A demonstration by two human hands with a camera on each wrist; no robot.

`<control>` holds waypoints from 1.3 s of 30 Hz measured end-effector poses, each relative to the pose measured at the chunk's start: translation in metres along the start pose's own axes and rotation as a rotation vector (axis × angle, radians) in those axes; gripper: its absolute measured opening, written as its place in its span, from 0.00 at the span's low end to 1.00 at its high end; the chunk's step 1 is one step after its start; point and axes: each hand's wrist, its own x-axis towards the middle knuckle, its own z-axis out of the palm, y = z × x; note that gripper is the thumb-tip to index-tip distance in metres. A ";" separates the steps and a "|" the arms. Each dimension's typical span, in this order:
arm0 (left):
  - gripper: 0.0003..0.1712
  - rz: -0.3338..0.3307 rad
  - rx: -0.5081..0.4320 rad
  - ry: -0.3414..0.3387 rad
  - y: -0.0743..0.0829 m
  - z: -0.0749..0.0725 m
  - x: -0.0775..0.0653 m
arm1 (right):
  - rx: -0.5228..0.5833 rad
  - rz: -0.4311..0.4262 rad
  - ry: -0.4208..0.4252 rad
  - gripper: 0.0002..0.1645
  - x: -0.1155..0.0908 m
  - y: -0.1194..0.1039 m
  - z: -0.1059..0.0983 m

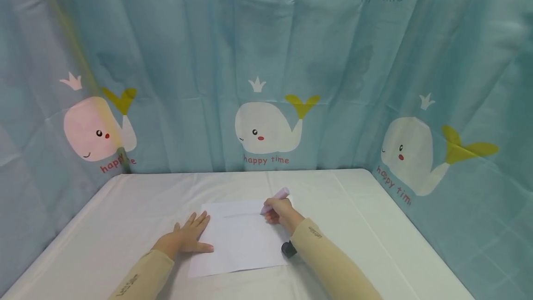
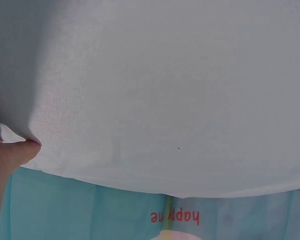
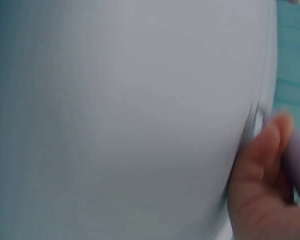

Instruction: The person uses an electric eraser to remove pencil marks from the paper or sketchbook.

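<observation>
A white sheet of paper lies on the white-covered table, with a thin faint line across its upper part. My left hand rests on the paper's left side, fingers spread and thumb stretched inward. Only part of that hand shows at the left border of the left wrist view. On the paper's upper right, my right hand grips a lilac pen with its tip at the right end of the line. The right wrist view is blurred, showing curled fingers around the pen.
A small black object sits by the right sleeve, partly hidden; its kind is unclear. The white tablecloth extends around the paper. Blue curtains printed with whales stand behind the table and along both sides.
</observation>
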 end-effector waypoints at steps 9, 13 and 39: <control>0.62 0.021 0.000 0.005 -0.002 0.000 -0.001 | 0.091 0.013 -0.024 0.14 0.006 0.001 -0.006; 0.62 0.013 -0.001 0.009 -0.001 -0.001 -0.002 | 0.106 -0.012 -0.022 0.13 0.007 0.002 -0.005; 0.62 0.012 -0.012 0.012 0.002 0.000 -0.001 | 0.026 -0.010 -0.007 0.10 0.005 -0.002 -0.001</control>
